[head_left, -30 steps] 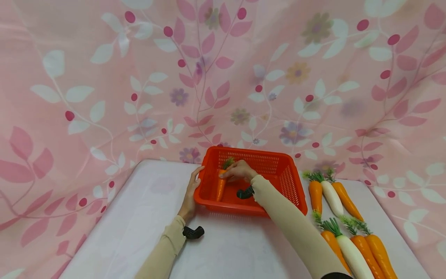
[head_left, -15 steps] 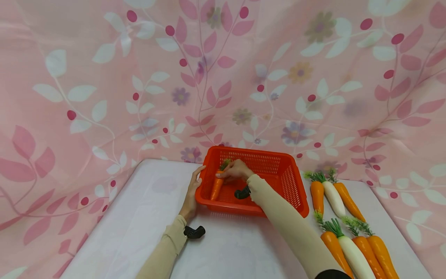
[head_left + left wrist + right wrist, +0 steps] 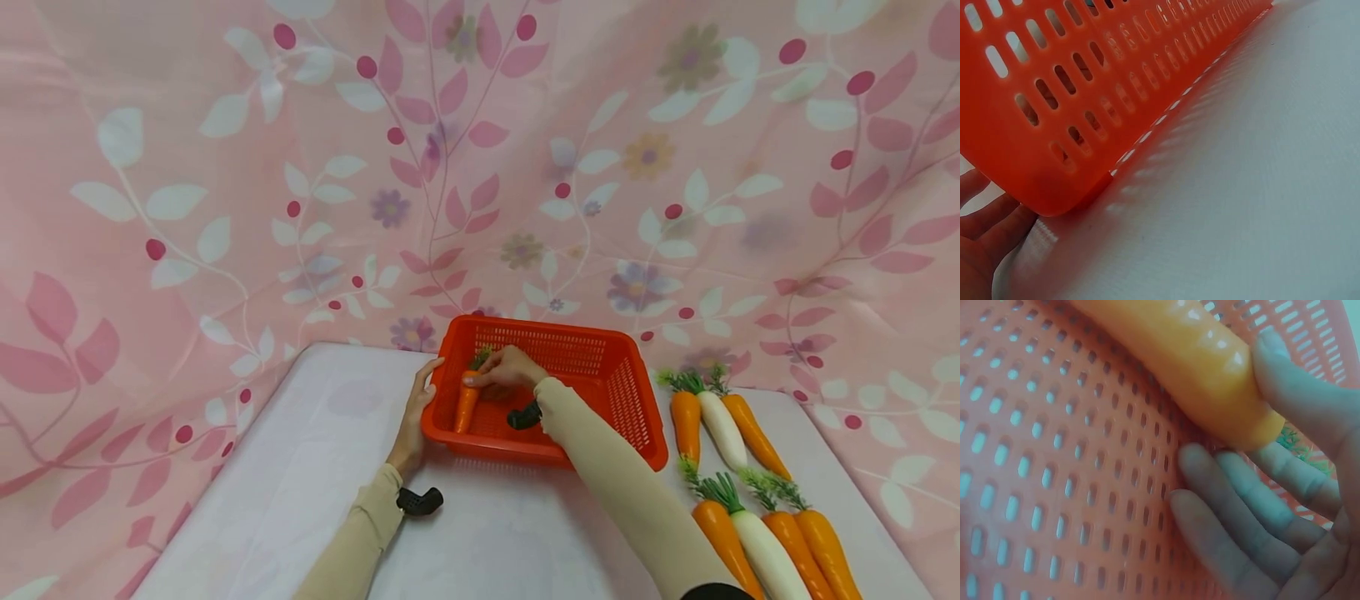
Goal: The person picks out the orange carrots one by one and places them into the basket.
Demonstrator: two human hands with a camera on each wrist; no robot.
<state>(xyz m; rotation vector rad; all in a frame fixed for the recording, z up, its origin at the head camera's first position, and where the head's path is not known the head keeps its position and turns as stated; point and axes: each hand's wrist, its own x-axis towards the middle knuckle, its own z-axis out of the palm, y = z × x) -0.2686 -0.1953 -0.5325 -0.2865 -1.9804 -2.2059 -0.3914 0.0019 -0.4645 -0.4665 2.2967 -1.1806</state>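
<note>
In the head view, an orange carrot (image 3: 467,407) with a green leafy top lies along the left side inside a red plastic basket (image 3: 592,392). My right hand (image 3: 510,367) reaches into the basket and pinches the carrot's thick upper end. The right wrist view shows the thumb on top of the carrot (image 3: 1191,356) and the index finger under it. The other fingers (image 3: 1210,531) hang over the slotted basket floor. My left hand (image 3: 411,421) rests against the basket's left side, its fingers (image 3: 997,219) touching the outer wall by a lower corner.
To the right of the basket, carrots and white radishes lie in two rows on the white table (image 3: 262,500). The far row holds a white radish (image 3: 723,429) between two carrots; the near row has another radish (image 3: 768,550) among several carrots. A pink floral cloth (image 3: 480,167) hangs behind.
My right hand has shifted slightly left with the carrot, whose lower tip has swung left inside the basket. My left hand stays at the basket's side.
</note>
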